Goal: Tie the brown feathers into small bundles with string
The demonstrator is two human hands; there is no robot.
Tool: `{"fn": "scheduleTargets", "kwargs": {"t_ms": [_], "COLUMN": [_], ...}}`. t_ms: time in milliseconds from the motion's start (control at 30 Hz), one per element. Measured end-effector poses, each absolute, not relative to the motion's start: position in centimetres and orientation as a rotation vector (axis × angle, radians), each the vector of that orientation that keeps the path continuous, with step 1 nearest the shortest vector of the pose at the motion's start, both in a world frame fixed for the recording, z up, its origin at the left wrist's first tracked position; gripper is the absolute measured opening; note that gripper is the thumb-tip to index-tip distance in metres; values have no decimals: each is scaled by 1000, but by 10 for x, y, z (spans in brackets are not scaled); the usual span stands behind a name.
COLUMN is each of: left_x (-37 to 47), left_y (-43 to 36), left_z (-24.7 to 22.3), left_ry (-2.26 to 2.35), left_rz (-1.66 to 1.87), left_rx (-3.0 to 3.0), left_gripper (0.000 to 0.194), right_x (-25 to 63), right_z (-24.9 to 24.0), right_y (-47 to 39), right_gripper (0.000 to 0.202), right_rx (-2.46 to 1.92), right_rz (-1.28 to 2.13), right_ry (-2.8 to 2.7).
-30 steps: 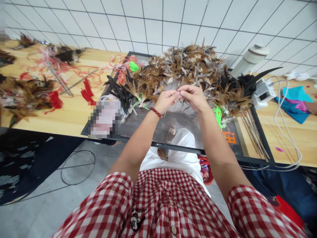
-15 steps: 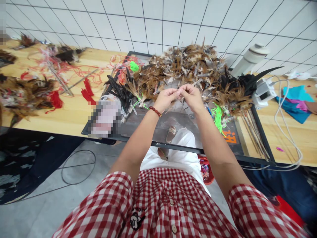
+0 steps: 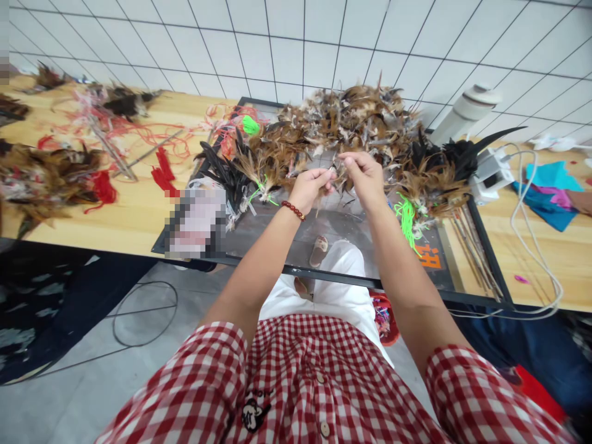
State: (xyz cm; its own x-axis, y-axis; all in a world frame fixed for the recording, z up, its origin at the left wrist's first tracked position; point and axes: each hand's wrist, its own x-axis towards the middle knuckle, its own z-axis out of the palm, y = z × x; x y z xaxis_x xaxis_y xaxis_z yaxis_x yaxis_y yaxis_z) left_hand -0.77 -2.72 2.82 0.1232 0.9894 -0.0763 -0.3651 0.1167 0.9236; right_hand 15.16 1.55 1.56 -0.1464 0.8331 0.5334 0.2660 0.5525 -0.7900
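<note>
My left hand, with a beaded bracelet at its wrist, is closed in a pinch over the glass-topped table. A small dark tip shows at its fingertips, and brown feathers peek out under the palm. Just to the right, my right hand pinches thumb against forefinger; what sits between them is too small to make out. Behind both hands lies a big heap of brown feathers. Black feathers and a tuft tied with green string lie left of my hands. A bundle of green strings lies to the right.
A white bottle and a white power adapter with a cable stand at the right. Thin sticks lie near the right edge. Red tassels and another feather pile are on the left. A tiled wall rises behind.
My hands were together at the fingertips and have come slightly apart. The right hand has moved up and to the right; the left has shifted slightly down.
</note>
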Motion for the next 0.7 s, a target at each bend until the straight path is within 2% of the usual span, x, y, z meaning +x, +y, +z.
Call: {"fn": "scheduleTargets", "kwargs": {"t_ms": [200,367,500,600,700], "left_x": [-6,-10,-12,-12,-12], "left_y": [-29,-18,-11,-9,-9], "left_z": [30,24,20,18,16], "left_ry": [899,976,1051,1078,1100], "left_rz": [1219,1409,1500,1553,1586], "left_rx": [852,751,695,661,624], "left_gripper": [33,27,29,31,31], "right_x": [147,160,155,140,130], "right_z": [19,10,0,-5,-8], "right_y": [7,19,17,8,3], "right_gripper": [48,18,7,15,13], "right_rx": [-852,-1193,-1420,-1500,-1602], "right_rz": [577,433,398,241,100], "right_ry": [-1873,-1787,-1958,-2033,-2091]}}
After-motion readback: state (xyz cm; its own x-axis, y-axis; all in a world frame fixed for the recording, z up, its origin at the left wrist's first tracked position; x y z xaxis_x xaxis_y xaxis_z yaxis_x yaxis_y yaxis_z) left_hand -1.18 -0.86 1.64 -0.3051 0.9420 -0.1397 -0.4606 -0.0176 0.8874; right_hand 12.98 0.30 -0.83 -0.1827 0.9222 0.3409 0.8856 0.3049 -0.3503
